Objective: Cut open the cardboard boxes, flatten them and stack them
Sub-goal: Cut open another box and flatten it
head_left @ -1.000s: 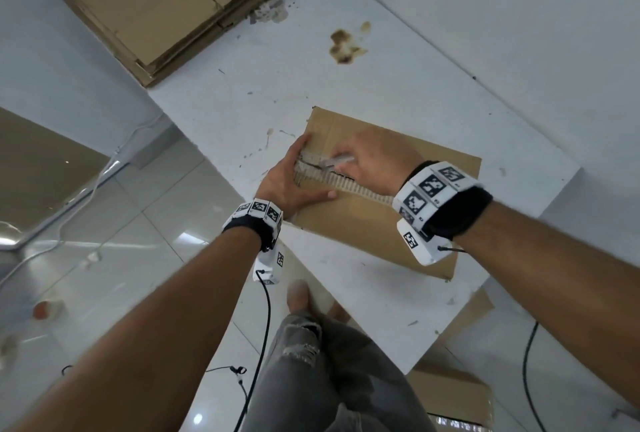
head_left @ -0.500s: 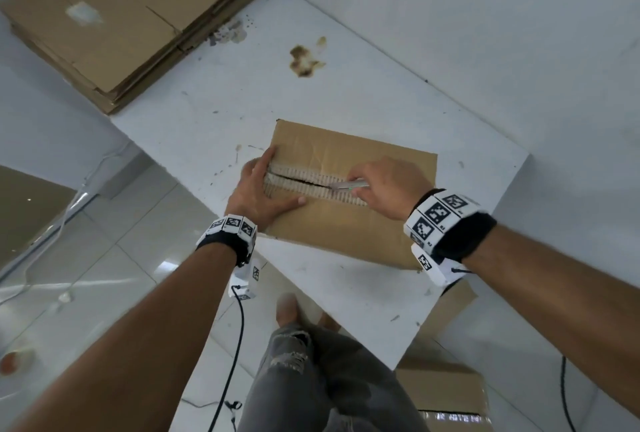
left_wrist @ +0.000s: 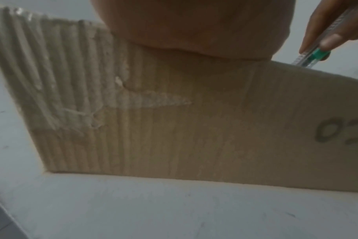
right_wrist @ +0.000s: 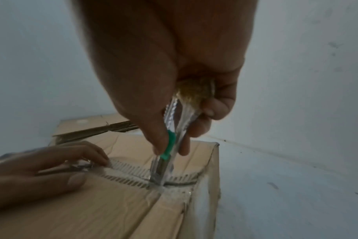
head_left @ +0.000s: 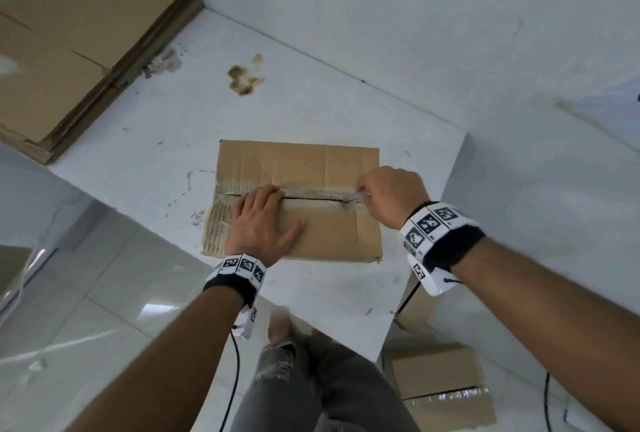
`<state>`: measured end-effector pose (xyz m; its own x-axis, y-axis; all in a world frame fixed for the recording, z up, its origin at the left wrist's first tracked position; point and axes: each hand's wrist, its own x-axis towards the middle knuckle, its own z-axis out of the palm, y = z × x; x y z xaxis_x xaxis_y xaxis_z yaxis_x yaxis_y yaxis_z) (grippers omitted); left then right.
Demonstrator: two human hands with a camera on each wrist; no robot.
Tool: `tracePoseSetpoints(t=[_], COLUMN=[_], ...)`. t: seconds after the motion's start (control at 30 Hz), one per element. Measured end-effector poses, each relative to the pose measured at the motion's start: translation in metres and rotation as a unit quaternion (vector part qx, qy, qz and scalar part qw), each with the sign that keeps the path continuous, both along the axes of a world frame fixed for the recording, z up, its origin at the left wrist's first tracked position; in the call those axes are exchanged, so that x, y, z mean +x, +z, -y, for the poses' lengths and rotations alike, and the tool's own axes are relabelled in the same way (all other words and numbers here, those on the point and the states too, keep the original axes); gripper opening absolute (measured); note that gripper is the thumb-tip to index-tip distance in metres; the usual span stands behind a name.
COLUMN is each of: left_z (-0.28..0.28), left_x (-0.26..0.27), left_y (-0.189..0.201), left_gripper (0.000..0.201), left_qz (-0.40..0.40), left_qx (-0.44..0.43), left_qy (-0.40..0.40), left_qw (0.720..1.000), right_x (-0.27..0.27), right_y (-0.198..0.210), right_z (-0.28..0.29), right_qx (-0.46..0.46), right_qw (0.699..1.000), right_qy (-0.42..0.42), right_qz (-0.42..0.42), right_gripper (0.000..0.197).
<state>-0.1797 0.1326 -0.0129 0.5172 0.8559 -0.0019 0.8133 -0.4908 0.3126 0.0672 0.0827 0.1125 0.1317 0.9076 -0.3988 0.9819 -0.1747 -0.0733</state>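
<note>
Cutter (right_wrist: 165, 155) now farther right along box (head_left: 322, 237) seam.

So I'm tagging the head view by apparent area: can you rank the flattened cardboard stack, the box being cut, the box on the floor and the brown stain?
1. Flattened cardboard stack, partly cut off by the frame.
2. Box being cut.
3. Box on the floor, partly hidden by the table, so unsure.
4. Brown stain.
</note>
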Motion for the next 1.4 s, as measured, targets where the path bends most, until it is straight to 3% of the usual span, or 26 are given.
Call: tracePoseSetpoints(t=[0.2, 0.33, 0.43, 0.6, 0.7, 0.83, 1.1, 1.4], left_z=[-0.001, -0.002, -0.006, -0.017, -0.009, 0.012, 0.009, 0.003], left_x=[0.001, 0.004, 0.000, -0.003, 0.031, 0.098, 0.107, 0.105], left_y=[0.001, 0.004, 0.002, 0.002, 0.013, 0.008, -0.011, -0.008], left_gripper=[0.072, 0.075, 0.074, 0.074, 0.066, 0.050, 0.047, 0.037], left_qz=[-0.011, -0.018, -0.010, -0.009, 0.008, 0.036, 0.033, 0.095], left_qx=[0.017, 0.028, 0.037, 0.048, 0.036, 0.004, 0.036, 0.035], left_qy=[0.004, 0.007, 0.003, -0.013, -0.024, -0.115, -0.111, -0.090], left_qw=[1.000, 0.999, 0.999, 0.999, 0.999, 0.993, 0.993, 0.991], right_x=[0.040, 0.038, 0.062, 0.066, 0.064, 0.077, 0.086, 0.073], right_y=[0.007, -0.010, -0.009, -0.025, -0.031, -0.031, -0.057, -0.081], right_z=[0.019, 0.035, 0.040, 0.057, 0.056, 0.059, 0.076, 0.098], right_qx=[0.011, 0.032, 0.035, 0.063, 0.079, 0.063, 0.100, 0.151], right_qw=[0.994, 0.992, 0.982, 0.982, 0.981, 0.974, 0.935, 0.860], right_qy=[-0.103, -0.113, -0.167, -0.156, -0.152, -0.178, -0.250, -0.323], right_qz=[-0.030, -0.043, -0.077, -0.085, -0.095, -0.124, -0.231, -0.365], right_gripper=[0.013, 0.013, 0.007, 0.011, 0.012, 0.015, 0.024, 0.016])
